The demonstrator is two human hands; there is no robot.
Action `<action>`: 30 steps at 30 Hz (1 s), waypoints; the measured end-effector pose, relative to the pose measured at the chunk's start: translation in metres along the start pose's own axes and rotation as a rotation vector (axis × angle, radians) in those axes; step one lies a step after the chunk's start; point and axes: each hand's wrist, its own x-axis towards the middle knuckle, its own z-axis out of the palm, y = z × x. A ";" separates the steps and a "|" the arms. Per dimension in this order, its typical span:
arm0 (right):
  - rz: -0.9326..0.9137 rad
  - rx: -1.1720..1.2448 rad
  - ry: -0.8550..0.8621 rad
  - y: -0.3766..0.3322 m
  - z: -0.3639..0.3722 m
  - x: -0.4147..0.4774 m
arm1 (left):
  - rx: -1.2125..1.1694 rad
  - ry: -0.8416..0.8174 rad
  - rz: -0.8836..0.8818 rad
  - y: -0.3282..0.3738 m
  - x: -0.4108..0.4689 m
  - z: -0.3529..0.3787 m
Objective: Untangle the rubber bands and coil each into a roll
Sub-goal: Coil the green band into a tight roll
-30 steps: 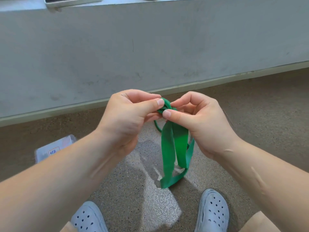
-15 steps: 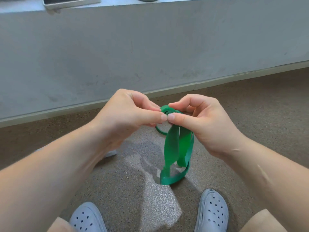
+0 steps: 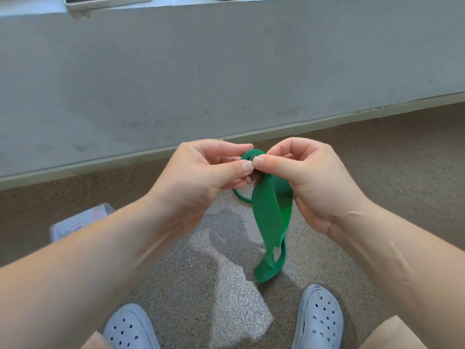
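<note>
A wide green rubber band point(image 3: 267, 217) hangs in the air between my hands, above the floor. Its top end is wound into a small coil point(image 3: 253, 155) at my fingertips. My left hand point(image 3: 201, 177) pinches that coil from the left with thumb and curled fingers. From the right, my right hand point(image 3: 314, 180) pinches the same coil, thumb tip against my left thumb. The band's loose loops dangle down to about shoe level, and a thin green loop point(image 3: 240, 196) shows below my left fingers.
A grey concrete wall point(image 3: 226, 71) with a ledge rises just ahead, above a speckled floor. A clear plastic box point(image 3: 75, 224) with a label lies on the floor at left, partly behind my left forearm. My two grey perforated shoes point(image 3: 319, 321) stand at the bottom.
Both hands have kept pinching the top of the band and turned it. The coil at my fingertips has grown, and the hanging loops are shorter and bunched closer together.
</note>
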 end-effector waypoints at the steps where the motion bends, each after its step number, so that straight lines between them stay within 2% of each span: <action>1: -0.006 -0.011 0.002 -0.001 0.000 -0.001 | -0.022 0.017 -0.003 -0.001 0.000 0.001; 10: -0.061 -0.090 0.003 -0.005 0.000 -0.009 | -0.101 0.060 -0.019 0.001 -0.001 0.006; 14: -0.144 -0.088 0.007 -0.001 0.005 -0.015 | -0.186 0.099 -0.008 0.001 -0.002 0.010; 19: -0.241 -0.030 0.076 0.005 0.011 -0.015 | -0.137 0.159 0.028 -0.003 -0.004 0.012; 23: -0.280 0.013 0.061 0.008 0.007 -0.012 | -0.104 0.110 0.023 0.000 -0.005 0.010; 28: -0.239 0.013 0.015 0.010 0.002 -0.011 | -0.009 -0.018 -0.016 0.008 -0.003 -0.002; 30: -0.193 0.017 -0.053 0.006 -0.001 -0.010 | 0.040 -0.060 -0.026 0.011 -0.002 -0.007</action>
